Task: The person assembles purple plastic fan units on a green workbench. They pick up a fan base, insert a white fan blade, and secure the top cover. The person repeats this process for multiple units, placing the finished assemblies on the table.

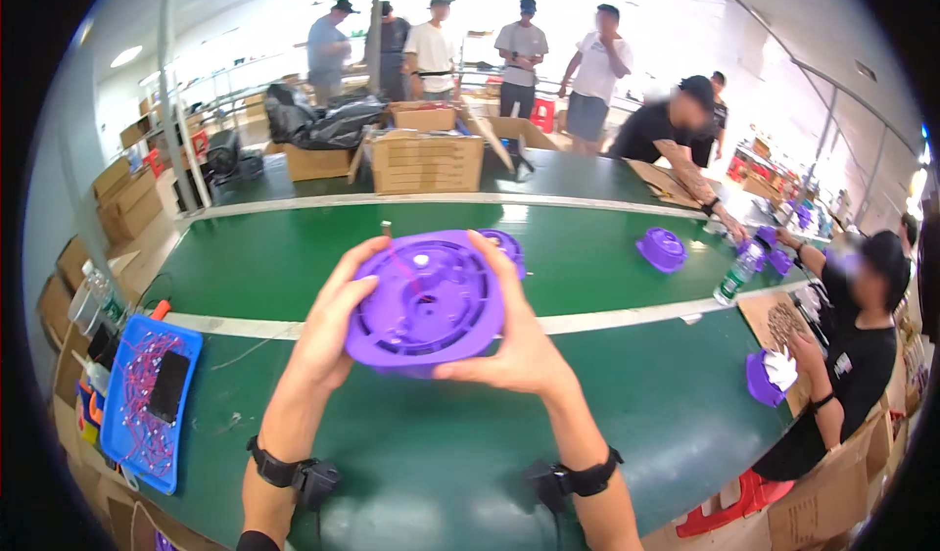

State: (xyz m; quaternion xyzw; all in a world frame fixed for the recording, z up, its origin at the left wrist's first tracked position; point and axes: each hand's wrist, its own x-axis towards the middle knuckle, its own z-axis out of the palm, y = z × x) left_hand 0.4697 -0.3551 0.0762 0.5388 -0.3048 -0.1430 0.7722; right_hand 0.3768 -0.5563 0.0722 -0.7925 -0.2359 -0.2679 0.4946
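Between my two hands is a round purple plastic housing point(428, 301), lifted above the green table and tilted so its ringed, slotted face shows. A thin red wire rises from its centre toward a small connector point(387, 228) at the upper rim. My left hand point(333, 316) is closed on the left edge, fingers over the rim. Gripping the opposite edge is my right hand point(514, 345), its thumb along the lower rim. Just behind, partly hidden, another purple housing point(509, 249) sits on the green belt.
At left, a blue tray point(186, 394) holds red wires and a black phone point(168, 386). A purple housing point(663, 249) and a water bottle point(736, 275) stand to the right. Cartons point(428, 164) line the far side. A co-worker point(852, 355) works at the right edge.
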